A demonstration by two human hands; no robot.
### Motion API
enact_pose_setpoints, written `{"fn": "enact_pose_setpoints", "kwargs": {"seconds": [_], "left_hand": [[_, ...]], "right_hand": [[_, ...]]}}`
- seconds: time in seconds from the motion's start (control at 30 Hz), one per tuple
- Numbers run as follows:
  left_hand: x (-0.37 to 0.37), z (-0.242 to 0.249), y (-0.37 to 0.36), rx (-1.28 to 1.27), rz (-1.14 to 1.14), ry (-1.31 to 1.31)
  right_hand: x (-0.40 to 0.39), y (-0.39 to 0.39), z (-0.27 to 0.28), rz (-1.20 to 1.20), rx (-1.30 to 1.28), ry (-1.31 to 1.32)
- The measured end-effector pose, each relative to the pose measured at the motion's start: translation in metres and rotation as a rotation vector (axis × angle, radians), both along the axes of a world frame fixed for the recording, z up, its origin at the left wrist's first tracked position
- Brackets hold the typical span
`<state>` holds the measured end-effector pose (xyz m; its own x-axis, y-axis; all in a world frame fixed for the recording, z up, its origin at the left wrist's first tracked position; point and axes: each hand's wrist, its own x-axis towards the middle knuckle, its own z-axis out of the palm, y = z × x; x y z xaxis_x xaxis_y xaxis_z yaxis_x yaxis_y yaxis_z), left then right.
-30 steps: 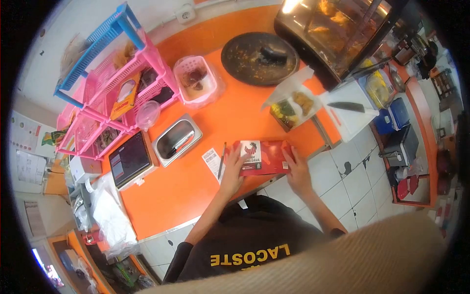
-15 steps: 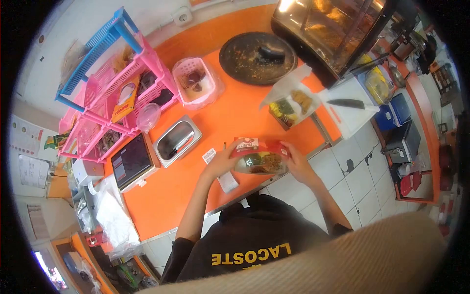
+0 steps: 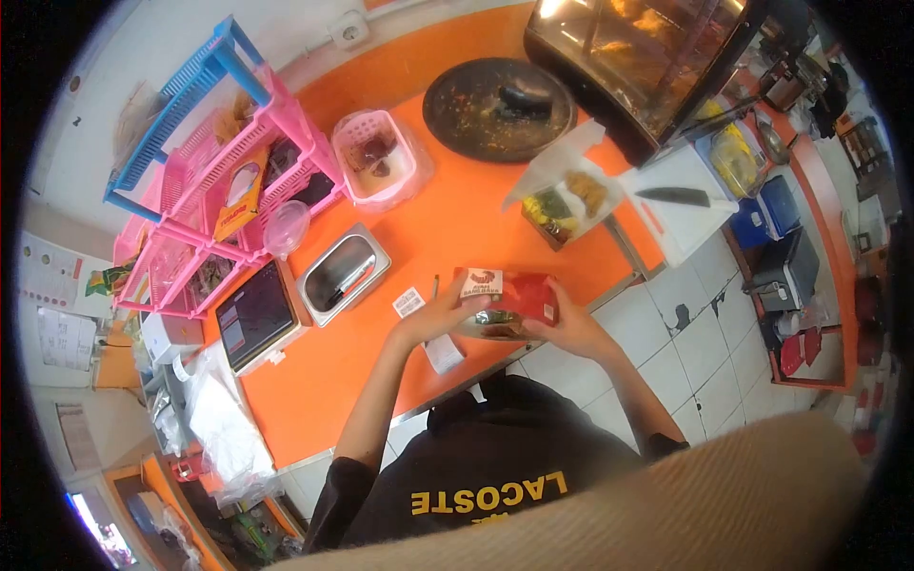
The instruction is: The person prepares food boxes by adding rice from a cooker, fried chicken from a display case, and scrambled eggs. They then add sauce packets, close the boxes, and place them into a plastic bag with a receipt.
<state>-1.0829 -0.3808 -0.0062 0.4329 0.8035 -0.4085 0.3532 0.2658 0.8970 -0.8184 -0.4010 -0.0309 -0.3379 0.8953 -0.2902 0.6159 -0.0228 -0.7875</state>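
Observation:
At the front edge of the orange table I hold a red-and-white takeaway food box point(image 3: 519, 290) between both hands. Food shows through its clear part, on the side towards me. My left hand point(image 3: 443, 312) grips the left end, with the thumb across the label. My right hand point(image 3: 574, 325) is closed around the right end. Beside my left hand lie a printed paper slip point(image 3: 408, 303) and a curled receipt point(image 3: 443, 354). Further back, an open paper food box point(image 3: 550, 217) contains a fried piece, white rice and greens.
A steel container point(image 3: 345, 274) and a tablet point(image 3: 255, 316) stand at left, near a pink rack point(image 3: 205, 224). Behind are a pink basket point(image 3: 376, 162) and a round stone mortar point(image 3: 476, 114) with a pestle. A knife point(image 3: 672, 197) rests on a white cutting board point(image 3: 690, 228), by the glass display case point(image 3: 628, 57).
The food box has tipped in my hands, so more of its red top shows and less of the clear part. My right hand has shifted slightly lower along its end.

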Motion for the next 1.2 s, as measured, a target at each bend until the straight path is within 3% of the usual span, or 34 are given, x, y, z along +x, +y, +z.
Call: {"fn": "enact_pose_setpoints", "kwargs": {"seconds": [0.1,0.2,0.23,0.3,0.43,0.53,0.7,0.9,1.03,1.2], "left_hand": [[0.014,-0.042,-0.011,-0.037,0.109,-0.099],[0.019,-0.065,-0.033,0.369,0.113,0.288],[0.015,-0.075,-0.035,0.372,0.127,0.161],[0.009,-0.08,-0.035,0.599,0.044,0.375],[-0.002,-0.072,-0.032,0.934,-0.075,0.563],[-0.018,-0.077,-0.017,1.087,-0.539,0.648],[-0.017,-0.09,-0.021,1.109,-0.499,0.564],[-0.007,-0.094,-0.051,1.228,-0.353,0.707],[0.006,-0.088,-0.071,1.066,-0.157,0.505],[0.001,-0.105,-0.064,1.191,-0.185,0.602]], "right_hand": [[-0.01,0.0,-0.023,-0.096,-0.083,0.215],[-0.023,-0.015,-0.039,-0.138,0.127,0.044],[-0.025,-0.021,-0.042,-0.104,0.213,-0.102],[-0.028,-0.03,-0.046,-0.032,0.384,-0.392],[-0.019,-0.029,-0.056,0.017,0.501,-0.459],[-0.018,-0.026,-0.042,0.11,0.61,-0.549],[0.003,-0.005,-0.054,0.531,0.761,-0.368],[0.003,-0.003,-0.056,0.537,0.791,-0.342],[0.006,0.002,-0.059,0.593,0.84,-0.344],[0.006,0.006,-0.068,0.622,0.959,-0.399]]}}
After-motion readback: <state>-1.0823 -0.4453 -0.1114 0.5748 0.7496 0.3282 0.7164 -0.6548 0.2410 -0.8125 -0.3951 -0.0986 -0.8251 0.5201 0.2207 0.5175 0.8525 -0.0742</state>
